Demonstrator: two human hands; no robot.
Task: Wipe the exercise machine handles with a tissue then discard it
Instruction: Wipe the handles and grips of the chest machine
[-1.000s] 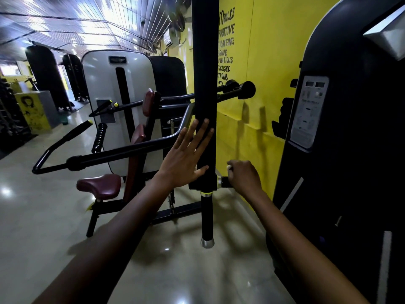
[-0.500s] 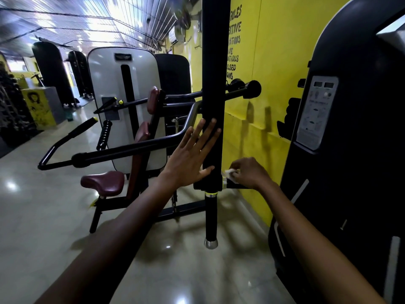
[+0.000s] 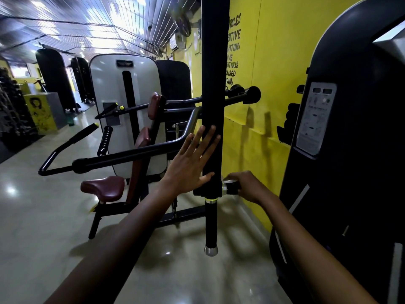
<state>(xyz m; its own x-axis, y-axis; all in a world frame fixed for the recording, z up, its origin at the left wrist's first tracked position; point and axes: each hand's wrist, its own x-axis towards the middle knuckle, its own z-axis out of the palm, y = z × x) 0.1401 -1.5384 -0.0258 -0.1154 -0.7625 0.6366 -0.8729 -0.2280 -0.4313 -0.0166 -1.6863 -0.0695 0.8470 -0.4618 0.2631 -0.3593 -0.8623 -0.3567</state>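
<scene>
A thick black padded vertical arm (image 3: 212, 88) of the exercise machine hangs in front of me, ending in a thin black grip with a chrome cap (image 3: 211, 250). My left hand (image 3: 192, 165) rests flat against the padded arm, fingers spread. A short black side handle (image 3: 231, 189) sticks out to the right at the arm's base. My right hand (image 3: 248, 186) is wrapped around that handle with a white tissue (image 3: 229, 181) pressed onto it; only the tissue's edge shows by my fingers.
A black machine housing (image 3: 355, 150) with an instruction panel stands close on the right. A yellow wall (image 3: 263, 62) runs behind. To the left stands another machine with a maroon seat (image 3: 103, 188) and long black levers (image 3: 122, 155). Glossy floor (image 3: 43, 227) spreads left.
My right hand has slid outward and back along the side handle with the tissue. My left hand has stayed flat on the padded arm. The camera has shifted slightly.
</scene>
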